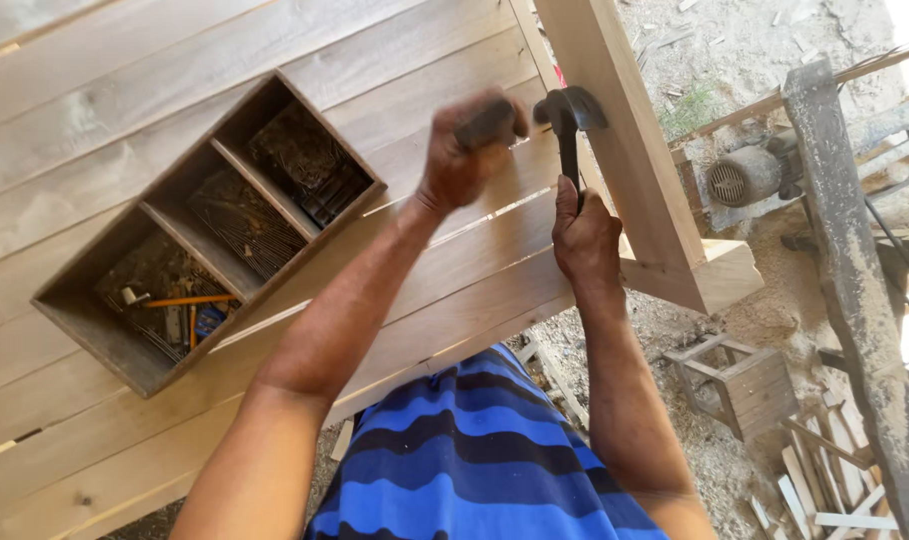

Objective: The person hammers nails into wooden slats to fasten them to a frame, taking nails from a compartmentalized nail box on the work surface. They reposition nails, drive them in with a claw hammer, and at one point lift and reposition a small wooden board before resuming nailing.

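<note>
Between the two hands, a dark claw hammer (568, 118) is standing with its head up against the pale wooden post (629, 140), the handle running down into the right hand (586, 238). That hand is closing fully round the lower handle, fingers wrapped tight. Just to the left of the hammer head, the left hand (466, 150) is hovering blurred over the boards, fingers curled in as a loose fist — whether it is pinching anything is impossible to tell, though something dark is showing at its top edge.

Under both hands, a surface of wide pale planks (174, 90) is lying flat, with thin gaps between the boards. Well to the left of the left forearm, a dark wooden tray (74, 320) with three compartments is sitting on the planks; nails are filling its sections, and the compartment nearest the person is also holding an orange pencil (189, 299) and a few small odds.

Beyond the right hand, the post is meeting a short cross-piece (729, 275) at its lower end. Further right, over sawdust-strewn ground, a grey electric motor (739, 178) is sitting beside a weathered grey beam (854, 290), and a small wooden frame (744, 385) is lying below the right forearm — offcuts are scattered past it. The person's blue-and-black striped shirt (474, 470) is showing between the arms.
</note>
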Action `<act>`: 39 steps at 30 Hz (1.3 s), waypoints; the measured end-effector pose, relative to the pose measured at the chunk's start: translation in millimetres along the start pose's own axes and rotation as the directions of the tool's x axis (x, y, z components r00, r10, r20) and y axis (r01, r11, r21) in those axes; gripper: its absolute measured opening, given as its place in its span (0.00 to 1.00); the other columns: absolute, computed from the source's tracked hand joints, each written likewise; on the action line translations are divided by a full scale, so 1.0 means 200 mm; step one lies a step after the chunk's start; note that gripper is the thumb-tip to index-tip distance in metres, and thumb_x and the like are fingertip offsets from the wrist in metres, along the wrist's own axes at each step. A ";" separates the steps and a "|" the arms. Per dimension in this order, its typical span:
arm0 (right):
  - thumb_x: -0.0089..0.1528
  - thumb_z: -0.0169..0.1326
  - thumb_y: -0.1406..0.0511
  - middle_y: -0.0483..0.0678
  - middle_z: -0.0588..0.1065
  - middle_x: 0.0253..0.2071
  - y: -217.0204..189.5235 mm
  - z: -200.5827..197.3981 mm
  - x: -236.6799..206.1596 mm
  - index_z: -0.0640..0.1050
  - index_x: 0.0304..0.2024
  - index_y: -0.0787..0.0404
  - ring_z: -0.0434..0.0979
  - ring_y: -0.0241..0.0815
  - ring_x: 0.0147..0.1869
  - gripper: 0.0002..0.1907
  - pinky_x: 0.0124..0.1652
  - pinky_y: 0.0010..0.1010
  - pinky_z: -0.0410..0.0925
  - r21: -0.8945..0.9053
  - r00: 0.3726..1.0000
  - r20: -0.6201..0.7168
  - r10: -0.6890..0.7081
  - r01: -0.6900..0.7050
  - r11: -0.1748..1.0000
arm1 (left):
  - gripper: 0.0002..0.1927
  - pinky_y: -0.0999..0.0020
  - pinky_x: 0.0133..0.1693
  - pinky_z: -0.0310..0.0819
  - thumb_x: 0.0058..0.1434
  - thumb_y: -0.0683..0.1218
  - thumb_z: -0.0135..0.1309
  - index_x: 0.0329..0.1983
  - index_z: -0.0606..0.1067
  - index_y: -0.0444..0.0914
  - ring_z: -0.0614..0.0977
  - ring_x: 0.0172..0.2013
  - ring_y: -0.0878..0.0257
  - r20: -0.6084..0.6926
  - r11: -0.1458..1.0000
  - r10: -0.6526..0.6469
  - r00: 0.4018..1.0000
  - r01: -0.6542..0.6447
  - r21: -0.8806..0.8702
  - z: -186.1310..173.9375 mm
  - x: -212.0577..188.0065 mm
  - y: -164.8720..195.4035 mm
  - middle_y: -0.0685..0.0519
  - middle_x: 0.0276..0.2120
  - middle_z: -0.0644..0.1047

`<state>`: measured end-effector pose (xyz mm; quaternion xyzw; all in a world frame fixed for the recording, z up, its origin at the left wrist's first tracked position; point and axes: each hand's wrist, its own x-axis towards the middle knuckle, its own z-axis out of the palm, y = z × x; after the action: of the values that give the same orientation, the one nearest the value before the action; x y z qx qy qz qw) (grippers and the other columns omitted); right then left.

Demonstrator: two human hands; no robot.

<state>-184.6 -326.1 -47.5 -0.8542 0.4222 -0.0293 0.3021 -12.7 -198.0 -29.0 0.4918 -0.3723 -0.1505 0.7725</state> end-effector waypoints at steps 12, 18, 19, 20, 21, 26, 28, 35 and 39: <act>0.71 0.43 0.43 0.60 0.75 0.25 -0.03 -0.07 -0.07 0.75 0.30 0.65 0.79 0.60 0.30 0.34 0.34 0.50 0.69 0.039 1.000 0.006 -0.004 0.004 0.999 | 0.09 0.64 0.37 0.78 0.48 0.33 0.48 0.33 0.73 0.33 0.80 0.30 0.63 0.060 0.919 0.128 0.990 -0.141 0.369 -0.08 0.37 -0.11 0.52 0.28 0.78; 0.70 0.38 0.43 0.45 0.68 0.19 -0.14 -0.25 -0.17 0.70 0.30 0.57 0.71 0.37 0.19 0.29 0.16 0.35 0.67 0.197 0.999 0.051 -0.006 -0.004 0.980 | 0.09 0.63 0.35 0.79 0.49 0.34 0.48 0.33 0.74 0.34 0.78 0.29 0.60 0.041 0.949 0.056 0.998 -0.066 0.309 -0.09 0.35 -0.15 0.52 0.26 0.77; 0.71 0.38 0.43 0.43 0.68 0.19 -0.17 -0.28 -0.19 0.70 0.30 0.55 0.71 0.33 0.19 0.28 0.16 0.31 0.67 0.217 0.999 0.017 -0.048 0.043 0.975 | 0.09 0.64 0.34 0.78 0.49 0.33 0.48 0.33 0.74 0.34 0.78 0.29 0.60 0.039 0.946 0.044 0.998 -0.054 0.321 -0.09 0.34 -0.15 0.52 0.26 0.77; 0.72 0.38 0.43 0.40 0.69 0.19 -0.21 -0.33 -0.19 0.70 0.29 0.54 0.71 0.30 0.19 0.27 0.16 0.27 0.66 0.234 0.995 -0.022 -0.092 0.095 0.968 | 0.08 0.64 0.32 0.78 0.50 0.33 0.48 0.32 0.75 0.35 0.79 0.28 0.60 0.038 0.942 0.037 0.999 -0.047 0.332 -0.09 0.34 -0.16 0.52 0.26 0.78; 0.72 0.38 0.44 0.38 0.69 0.19 -0.24 -0.36 -0.20 0.69 0.29 0.53 0.71 0.27 0.19 0.27 0.16 0.23 0.66 0.249 0.988 -0.065 -0.138 0.150 0.957 | 0.08 0.64 0.31 0.77 0.50 0.33 0.48 0.32 0.75 0.35 0.79 0.27 0.60 0.037 0.938 0.033 0.999 -0.044 0.343 -0.08 0.34 -0.16 0.52 0.26 0.78; 0.74 0.40 0.45 0.38 0.67 0.18 -0.38 -0.52 -0.28 0.68 0.30 0.55 0.69 0.27 0.19 0.26 0.17 0.22 0.64 0.376 0.959 -0.140 -0.246 0.281 0.883 | 0.10 0.64 0.36 0.82 0.52 0.33 0.48 0.35 0.76 0.36 0.84 0.30 0.62 0.089 0.908 0.140 0.986 -0.164 0.385 -0.05 0.36 -0.16 0.52 0.29 0.81; 0.74 0.41 0.46 0.39 0.67 0.19 -0.40 -0.56 -0.33 0.68 0.31 0.55 0.68 0.28 0.19 0.26 0.18 0.23 0.62 0.413 0.952 -0.161 -0.262 0.306 0.858 | 0.10 0.63 0.38 0.83 0.53 0.33 0.49 0.36 0.76 0.35 0.86 0.32 0.61 0.105 0.894 0.158 0.982 -0.188 0.406 -0.05 0.36 -0.15 0.51 0.30 0.82; 0.75 0.40 0.46 0.39 0.68 0.19 -0.39 -0.54 -0.37 0.68 0.32 0.55 0.68 0.27 0.19 0.26 0.20 0.24 0.62 0.302 0.934 -0.176 -0.311 0.352 0.886 | 0.14 0.60 0.38 0.80 0.49 0.32 0.50 0.39 0.76 0.34 0.84 0.32 0.58 0.146 0.861 0.133 0.980 -0.187 0.472 -0.04 0.32 -0.13 0.49 0.31 0.81; 0.75 0.39 0.46 0.37 0.69 0.18 -0.36 -0.51 -0.34 0.68 0.33 0.55 0.70 0.26 0.18 0.25 0.17 0.23 0.62 0.109 0.917 -0.126 -0.380 0.393 0.913 | 0.14 0.61 0.34 0.78 0.52 0.31 0.46 0.38 0.75 0.36 0.79 0.27 0.59 0.154 0.855 0.118 0.981 -0.179 0.487 -0.03 0.31 -0.16 0.51 0.27 0.77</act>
<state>-207.8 -292.4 88.7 -0.8964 0.2569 -0.1599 0.3240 37.8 -246.1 -31.0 0.6346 -0.4805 -0.0180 0.6050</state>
